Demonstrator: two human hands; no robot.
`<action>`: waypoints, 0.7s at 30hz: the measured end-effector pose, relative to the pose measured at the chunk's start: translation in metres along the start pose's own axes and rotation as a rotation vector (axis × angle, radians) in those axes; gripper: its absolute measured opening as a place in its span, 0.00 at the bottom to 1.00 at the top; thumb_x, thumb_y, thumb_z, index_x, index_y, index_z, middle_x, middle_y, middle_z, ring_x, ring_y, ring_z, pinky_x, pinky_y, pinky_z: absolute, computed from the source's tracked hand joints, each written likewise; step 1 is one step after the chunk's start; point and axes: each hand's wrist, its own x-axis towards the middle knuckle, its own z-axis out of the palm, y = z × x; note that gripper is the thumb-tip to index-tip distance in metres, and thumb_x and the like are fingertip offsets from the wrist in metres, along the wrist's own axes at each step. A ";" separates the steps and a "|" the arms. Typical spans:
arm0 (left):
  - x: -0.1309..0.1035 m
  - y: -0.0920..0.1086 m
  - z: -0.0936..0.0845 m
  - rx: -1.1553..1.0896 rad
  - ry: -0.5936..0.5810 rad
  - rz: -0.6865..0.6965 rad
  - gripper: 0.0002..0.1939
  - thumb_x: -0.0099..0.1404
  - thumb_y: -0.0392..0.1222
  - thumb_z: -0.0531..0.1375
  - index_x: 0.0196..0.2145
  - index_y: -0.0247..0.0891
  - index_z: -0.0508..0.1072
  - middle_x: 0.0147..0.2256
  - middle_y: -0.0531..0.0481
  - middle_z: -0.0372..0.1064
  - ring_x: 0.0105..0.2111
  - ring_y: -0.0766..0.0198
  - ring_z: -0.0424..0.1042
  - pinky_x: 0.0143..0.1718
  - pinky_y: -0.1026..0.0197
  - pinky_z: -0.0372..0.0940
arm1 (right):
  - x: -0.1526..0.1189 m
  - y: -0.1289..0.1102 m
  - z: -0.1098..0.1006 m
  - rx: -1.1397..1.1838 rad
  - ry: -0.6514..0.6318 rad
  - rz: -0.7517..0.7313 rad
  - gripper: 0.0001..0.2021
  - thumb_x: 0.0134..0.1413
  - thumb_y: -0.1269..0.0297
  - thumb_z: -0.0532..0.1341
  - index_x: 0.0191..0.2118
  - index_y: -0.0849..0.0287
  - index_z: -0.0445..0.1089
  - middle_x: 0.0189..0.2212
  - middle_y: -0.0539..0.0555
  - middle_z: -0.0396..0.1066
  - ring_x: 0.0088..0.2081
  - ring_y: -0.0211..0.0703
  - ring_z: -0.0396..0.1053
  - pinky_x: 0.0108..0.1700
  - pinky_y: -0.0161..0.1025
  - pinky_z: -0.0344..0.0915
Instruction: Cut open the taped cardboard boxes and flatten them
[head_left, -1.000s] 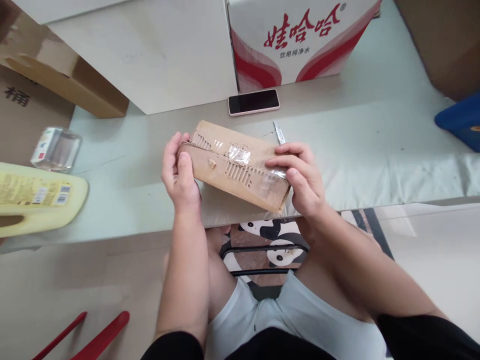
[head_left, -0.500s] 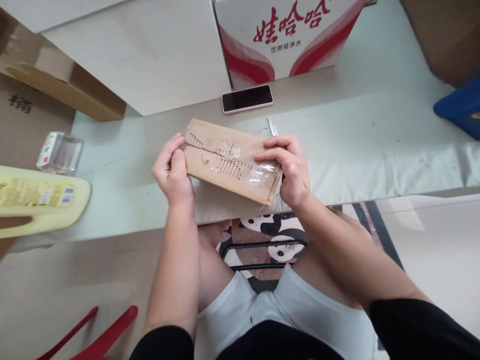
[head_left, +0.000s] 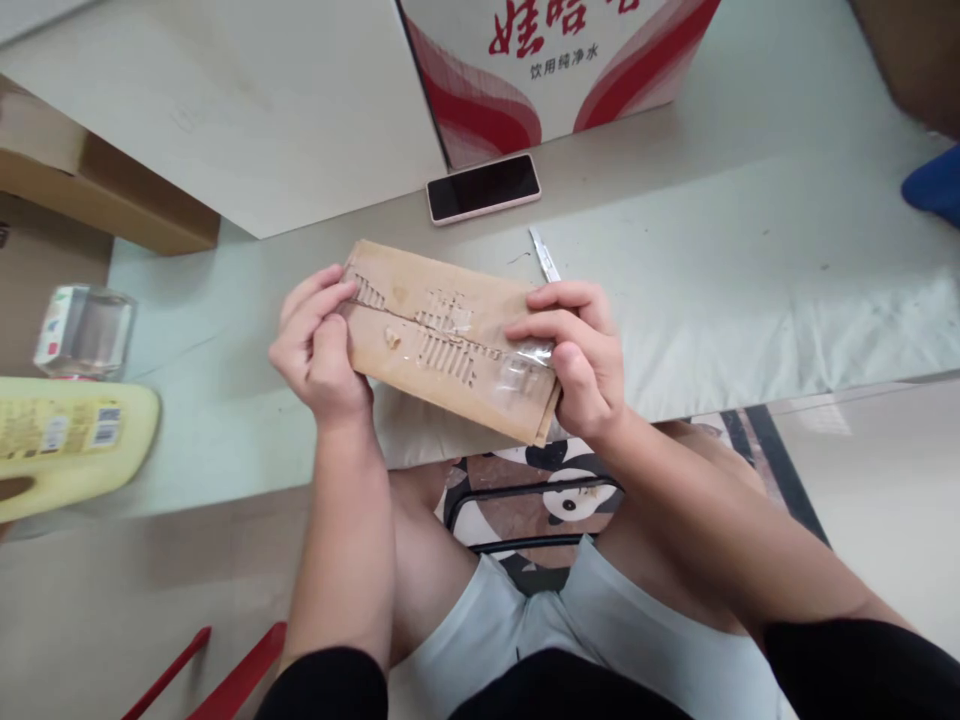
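Box [head_left: 450,335]: oblong brown cardboard, torn to corrugated ridges [head_left: 446,358], glossy clear tape [head_left: 535,352]; left hand [head_left: 319,345] and right hand [head_left: 586,358] grip opposite ends.

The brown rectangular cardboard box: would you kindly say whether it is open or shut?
The brown cardboard box looks shut: its flaps meet along the middle seam.

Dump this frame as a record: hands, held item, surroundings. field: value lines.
left hand: grips left end of cardboard box
right hand: grips right end, fingers spread over top
box_surface: torn patches, clear tape near right hand
beyond_box: phone, screen dark; box cutter
left_side: clear container, yellow jug
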 end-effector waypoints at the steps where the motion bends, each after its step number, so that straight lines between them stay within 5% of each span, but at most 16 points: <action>1: 0.000 0.000 0.000 0.002 -0.010 0.011 0.22 0.56 0.25 0.55 0.39 0.37 0.85 0.46 0.47 0.81 0.50 0.57 0.77 0.58 0.49 0.68 | 0.000 0.000 -0.001 -0.019 -0.010 0.004 0.24 0.70 0.49 0.46 0.41 0.54 0.77 0.45 0.58 0.68 0.50 0.53 0.69 0.58 0.57 0.67; 5: -0.002 0.001 -0.002 -0.031 -0.007 -0.014 0.21 0.56 0.25 0.55 0.37 0.40 0.86 0.44 0.49 0.82 0.47 0.58 0.79 0.55 0.50 0.70 | 0.000 0.004 -0.006 -0.132 -0.083 0.015 0.30 0.68 0.42 0.41 0.44 0.54 0.76 0.47 0.60 0.67 0.53 0.56 0.68 0.61 0.57 0.66; 9: 0.000 0.003 -0.005 -0.075 0.021 -0.114 0.20 0.53 0.27 0.56 0.33 0.41 0.86 0.41 0.50 0.83 0.45 0.58 0.80 0.54 0.50 0.71 | -0.002 0.022 -0.005 -0.115 -0.032 0.120 0.33 0.66 0.37 0.38 0.60 0.48 0.66 0.57 0.59 0.64 0.62 0.59 0.65 0.62 0.61 0.66; 13: 0.010 -0.002 -0.017 -0.178 0.297 -0.363 0.15 0.48 0.32 0.55 0.26 0.36 0.82 0.36 0.46 0.81 0.47 0.56 0.78 0.61 0.48 0.67 | -0.005 0.036 0.002 0.063 0.022 0.382 0.27 0.67 0.41 0.46 0.62 0.48 0.62 0.60 0.59 0.67 0.58 0.55 0.70 0.59 0.59 0.69; 17: 0.014 -0.012 -0.026 -0.382 0.441 -0.641 0.09 0.50 0.40 0.58 0.29 0.38 0.77 0.40 0.46 0.78 0.51 0.52 0.75 0.61 0.49 0.67 | -0.003 0.027 0.011 0.138 -0.324 0.498 0.30 0.68 0.37 0.45 0.54 0.53 0.73 0.59 0.59 0.72 0.63 0.55 0.68 0.68 0.61 0.61; 21: 0.005 -0.014 -0.023 -0.428 0.287 -0.879 0.14 0.53 0.50 0.63 0.35 0.41 0.76 0.45 0.46 0.78 0.55 0.51 0.73 0.55 0.52 0.72 | 0.000 0.011 0.022 0.157 -0.481 0.285 0.31 0.67 0.37 0.49 0.64 0.52 0.68 0.73 0.57 0.55 0.76 0.54 0.45 0.75 0.59 0.49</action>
